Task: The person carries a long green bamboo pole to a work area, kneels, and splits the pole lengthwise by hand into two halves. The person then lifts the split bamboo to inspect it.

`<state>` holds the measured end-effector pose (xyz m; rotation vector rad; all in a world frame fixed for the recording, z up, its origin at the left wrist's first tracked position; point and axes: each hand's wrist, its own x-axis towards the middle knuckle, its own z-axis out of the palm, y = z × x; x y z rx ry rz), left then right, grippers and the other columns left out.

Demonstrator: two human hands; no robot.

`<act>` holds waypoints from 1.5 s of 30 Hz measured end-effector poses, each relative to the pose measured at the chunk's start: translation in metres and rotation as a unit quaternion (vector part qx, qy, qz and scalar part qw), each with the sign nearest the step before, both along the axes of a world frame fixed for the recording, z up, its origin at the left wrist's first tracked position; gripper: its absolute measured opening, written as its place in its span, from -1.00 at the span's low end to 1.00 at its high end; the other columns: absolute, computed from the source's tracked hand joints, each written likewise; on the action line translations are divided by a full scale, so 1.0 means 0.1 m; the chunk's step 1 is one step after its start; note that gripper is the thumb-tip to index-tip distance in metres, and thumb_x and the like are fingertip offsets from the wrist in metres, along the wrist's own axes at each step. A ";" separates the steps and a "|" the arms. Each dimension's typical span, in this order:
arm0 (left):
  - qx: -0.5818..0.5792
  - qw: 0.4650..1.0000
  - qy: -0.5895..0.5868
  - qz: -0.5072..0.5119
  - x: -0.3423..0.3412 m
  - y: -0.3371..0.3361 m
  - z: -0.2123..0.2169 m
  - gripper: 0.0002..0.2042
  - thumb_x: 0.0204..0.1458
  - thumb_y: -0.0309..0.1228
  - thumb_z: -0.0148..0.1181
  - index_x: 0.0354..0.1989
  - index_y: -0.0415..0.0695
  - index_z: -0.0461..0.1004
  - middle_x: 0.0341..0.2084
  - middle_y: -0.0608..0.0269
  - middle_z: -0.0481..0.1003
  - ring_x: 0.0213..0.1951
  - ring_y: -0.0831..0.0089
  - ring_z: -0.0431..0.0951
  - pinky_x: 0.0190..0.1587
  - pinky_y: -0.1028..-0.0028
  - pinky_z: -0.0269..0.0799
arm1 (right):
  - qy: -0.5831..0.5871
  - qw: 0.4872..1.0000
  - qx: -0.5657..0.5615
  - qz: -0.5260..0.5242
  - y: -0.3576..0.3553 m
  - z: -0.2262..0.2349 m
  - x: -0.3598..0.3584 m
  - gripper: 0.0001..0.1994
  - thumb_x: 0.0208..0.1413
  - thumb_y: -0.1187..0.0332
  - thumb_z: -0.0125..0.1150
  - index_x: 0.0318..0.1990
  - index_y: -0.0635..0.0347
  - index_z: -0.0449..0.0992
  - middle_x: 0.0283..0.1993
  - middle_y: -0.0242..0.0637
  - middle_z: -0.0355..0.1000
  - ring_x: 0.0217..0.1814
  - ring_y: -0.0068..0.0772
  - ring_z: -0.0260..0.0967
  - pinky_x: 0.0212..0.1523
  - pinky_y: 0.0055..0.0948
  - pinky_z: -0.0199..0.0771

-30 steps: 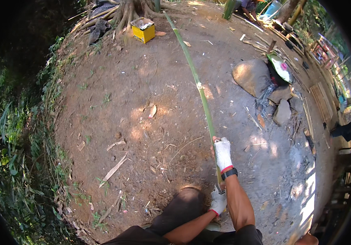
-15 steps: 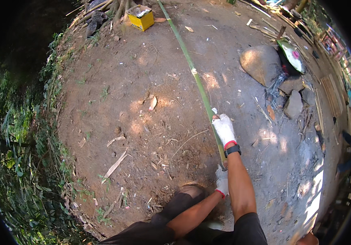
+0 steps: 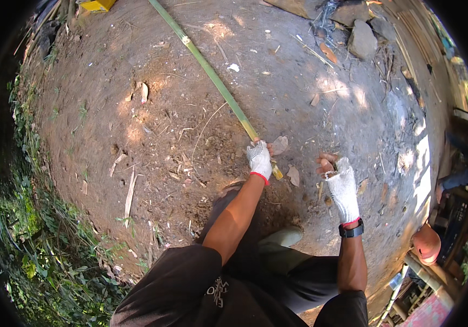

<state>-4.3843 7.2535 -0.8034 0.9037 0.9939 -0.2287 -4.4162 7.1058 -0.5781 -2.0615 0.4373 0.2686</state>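
Note:
A long green bamboo pole (image 3: 212, 73) slants from the top of the view down to my left hand (image 3: 259, 157). That hand wears a white dotted glove with a red cuff and is closed around the pole near its end. A short yellowish tip of the pole shows just past the glove. My right hand (image 3: 340, 182), in a white fingerless-looking glove with a dark watch (image 3: 351, 229) at the wrist, is off the pole to the right. Its bare fingers are partly bent and apart, with nothing visible in them.
Bare soil carries dry leaves (image 3: 280, 145) and wood chips. Stones (image 3: 362, 41) lie at the upper right, a yellow box (image 3: 98, 5) at the upper left. Green plants (image 3: 49, 250) border the left. At the right edge are another person's arm (image 3: 457, 179) and an orange rounded object (image 3: 426, 243).
My right hand has let go of the pole and moved right and nearer to me. My left hand now grips the pole's near end. The view has tilted down toward my body.

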 end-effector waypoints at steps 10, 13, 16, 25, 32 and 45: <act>-0.008 1.000 -0.003 0.018 -0.01 0.13 0.02 -0.71 0.26 -0.17 -0.10 -0.35 -0.12 0.39 -0.60 0.30 0.43 -0.58 0.47 0.41 -0.49 0.43 0.39 | -0.008 0.974 -0.181 0.139 0.36 -0.54 0.24 -0.79 0.07 0.33 0.15 -0.21 0.27 0.53 -0.26 -0.04 0.52 -0.20 -0.09 0.50 -0.23 -0.27 0.46; -0.022 1.000 -0.013 0.010 -0.03 0.04 0.00 -0.70 0.25 -0.16 -0.09 -0.36 -0.12 0.40 -0.60 0.30 0.42 -0.58 0.46 0.41 -0.50 0.42 0.39 | -0.014 0.986 -0.100 0.134 0.39 -1.25 0.51 -0.77 0.06 0.34 0.10 -0.19 0.27 0.53 -0.27 -0.05 0.53 -0.19 -0.08 0.50 -0.20 -0.27 0.46; 0.004 0.999 -0.035 0.010 -0.06 0.05 -0.03 -0.70 0.25 -0.17 -0.08 -0.37 -0.13 0.40 -0.59 0.29 0.42 -0.52 0.46 0.44 -0.44 0.42 0.40 | 0.174 0.984 0.019 0.037 0.88 -1.30 0.85 -0.74 0.02 0.35 0.12 -0.15 0.28 0.54 -0.25 -0.02 0.53 -0.22 -0.13 0.52 -0.21 -0.31 0.48; -0.175 0.954 -0.156 0.187 -0.15 -0.01 -0.45 -0.78 0.22 -0.24 -0.05 -0.18 -0.11 0.44 -0.34 0.23 0.49 -0.29 0.38 0.49 -0.21 0.36 0.45 | 0.112 0.992 0.004 0.055 1.28 -1.91 0.98 -0.75 -0.06 0.30 0.17 -0.30 0.30 0.58 -0.42 0.01 0.50 -0.39 -0.18 0.50 -0.35 -0.26 0.46; -0.058 0.982 -0.134 0.124 -0.16 -0.11 -0.41 -0.80 0.23 -0.27 -0.02 -0.22 -0.14 0.43 -0.40 0.26 0.47 -0.36 0.43 0.47 -0.32 0.39 0.41 | 0.083 0.996 0.017 0.040 1.14 -2.23 0.99 -0.74 -0.08 0.29 0.27 -0.33 0.36 0.55 -0.48 -0.08 0.48 -0.55 -0.30 0.45 -0.56 -0.36 0.42; -0.179 0.959 -0.127 0.180 -0.14 -0.04 -0.31 -0.76 0.23 -0.24 -0.03 -0.23 -0.16 0.46 -0.37 0.22 0.50 -0.32 0.38 0.51 -0.28 0.38 0.44 | 0.109 0.993 -0.021 0.030 1.22 -2.06 1.01 -0.70 -0.10 0.24 0.23 -0.36 0.36 0.56 -0.47 0.10 0.48 -0.43 -0.06 0.50 -0.42 -0.22 0.43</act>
